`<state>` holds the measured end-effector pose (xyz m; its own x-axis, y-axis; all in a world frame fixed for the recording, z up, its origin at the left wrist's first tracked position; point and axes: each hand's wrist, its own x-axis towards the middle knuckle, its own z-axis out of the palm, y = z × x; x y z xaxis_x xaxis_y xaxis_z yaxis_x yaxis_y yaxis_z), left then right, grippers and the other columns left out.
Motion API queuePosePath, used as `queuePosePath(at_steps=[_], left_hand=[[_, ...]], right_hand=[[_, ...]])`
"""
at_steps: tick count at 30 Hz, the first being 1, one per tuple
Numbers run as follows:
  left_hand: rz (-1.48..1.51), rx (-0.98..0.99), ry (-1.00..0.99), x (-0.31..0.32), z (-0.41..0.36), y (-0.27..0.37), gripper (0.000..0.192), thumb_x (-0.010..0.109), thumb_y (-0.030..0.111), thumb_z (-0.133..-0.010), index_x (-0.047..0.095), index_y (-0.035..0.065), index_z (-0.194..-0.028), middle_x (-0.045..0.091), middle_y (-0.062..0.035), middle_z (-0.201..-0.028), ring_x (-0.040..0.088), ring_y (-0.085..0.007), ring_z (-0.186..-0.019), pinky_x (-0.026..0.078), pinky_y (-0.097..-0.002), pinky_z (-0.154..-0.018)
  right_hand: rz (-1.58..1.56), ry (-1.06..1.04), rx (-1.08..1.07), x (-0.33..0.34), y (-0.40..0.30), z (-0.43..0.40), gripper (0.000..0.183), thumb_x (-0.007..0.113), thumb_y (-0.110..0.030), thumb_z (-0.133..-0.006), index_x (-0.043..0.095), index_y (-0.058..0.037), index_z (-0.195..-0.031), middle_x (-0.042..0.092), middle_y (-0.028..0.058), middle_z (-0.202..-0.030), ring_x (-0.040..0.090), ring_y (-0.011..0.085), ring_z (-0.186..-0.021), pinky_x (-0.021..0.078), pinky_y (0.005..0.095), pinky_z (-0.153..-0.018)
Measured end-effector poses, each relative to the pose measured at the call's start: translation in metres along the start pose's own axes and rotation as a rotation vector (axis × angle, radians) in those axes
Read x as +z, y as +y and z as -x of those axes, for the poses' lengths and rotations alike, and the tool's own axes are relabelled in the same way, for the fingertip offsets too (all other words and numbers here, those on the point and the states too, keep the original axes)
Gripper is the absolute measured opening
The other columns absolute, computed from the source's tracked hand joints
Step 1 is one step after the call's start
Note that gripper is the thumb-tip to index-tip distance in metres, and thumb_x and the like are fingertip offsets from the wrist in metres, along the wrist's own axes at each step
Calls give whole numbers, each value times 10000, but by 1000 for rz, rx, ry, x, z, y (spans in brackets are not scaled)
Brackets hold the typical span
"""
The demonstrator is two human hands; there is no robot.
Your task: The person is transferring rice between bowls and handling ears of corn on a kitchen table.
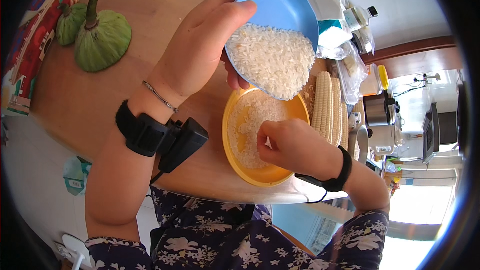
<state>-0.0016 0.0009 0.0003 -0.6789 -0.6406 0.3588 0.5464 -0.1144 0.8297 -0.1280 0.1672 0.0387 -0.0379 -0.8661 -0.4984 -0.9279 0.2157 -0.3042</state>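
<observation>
My left hand (pixel 210 37) grips the rim of a blue plastic dish (pixel 281 3), thumb on the inside edge. The dish is tilted, and white rice grains (pixel 273 58) lie heaped in its lower part. Below it on the table stands a round yellow bowl (pixel 258 178) with more rice (pixel 249 131) spread over its bottom. My right hand (pixel 288 144) is over the bowl's right side, fingers bent and thumb near the fingertips; whether a grain is pinched between them cannot be told. Both wrists wear black straps.
Husked white corn cobs (pixel 324 105) lie right of the bowl. Beyond them are plastic bags (pixel 348 71), a yellow-lidded jar (pixel 375 78) and a metal pot (pixel 377 109). Two green gourd-like fruits (pixel 103 41) sit at the upper left beside a printed bag (pixel 33 48). The wooden table's (pixel 150 18) front edge is near my body.
</observation>
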Motion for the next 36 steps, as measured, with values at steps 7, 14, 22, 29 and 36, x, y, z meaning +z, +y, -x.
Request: queuePosePath(at_steps=[7,14,22,29,36], left_hand=[[1,-5,9,0,1,-1,428,404,295,-951,471,24,-1275,635,-82,-815,622,-128,-529,490,-228,-421],[25,-78,-16,-3,-1,-4,400,401,288,-954,485,30,-1248,628,-80,-820,621,-140,-541,484,-237,-422],[46,-123,22,-4,0,-4,466,387,304,-952,441,-6,-1296,633,-102,-871,627,-168,-541,481,-261,-408],[-11,-109,17,0,-1,-2,500,397,322,-941,430,-21,-1302,633,-121,-892,611,-176,-502,475,-261,-402],[-47,-125,29,1,1,3,524,378,350,-932,429,-15,-1305,630,-120,-891,610,-174,-511,470,-258,-395]], right_hand=[[-270,112,92,-18,12,25,83,606,-100,-788,587,-21,-805,613,108,-668,625,231,-614,503,318,-592],[-394,317,-80,-22,41,41,76,632,3,-757,562,-3,-783,585,56,-721,588,125,-654,482,240,-597],[-563,467,105,-44,73,38,47,609,-31,-855,606,1,-890,599,2,-781,543,54,-698,458,204,-628],[-345,645,146,-40,100,35,122,582,-76,-875,649,10,-931,618,53,-757,566,105,-664,453,231,-598],[-190,607,141,-22,51,62,103,639,-61,-821,643,-7,-908,617,88,-727,582,157,-622,462,269,-573]])
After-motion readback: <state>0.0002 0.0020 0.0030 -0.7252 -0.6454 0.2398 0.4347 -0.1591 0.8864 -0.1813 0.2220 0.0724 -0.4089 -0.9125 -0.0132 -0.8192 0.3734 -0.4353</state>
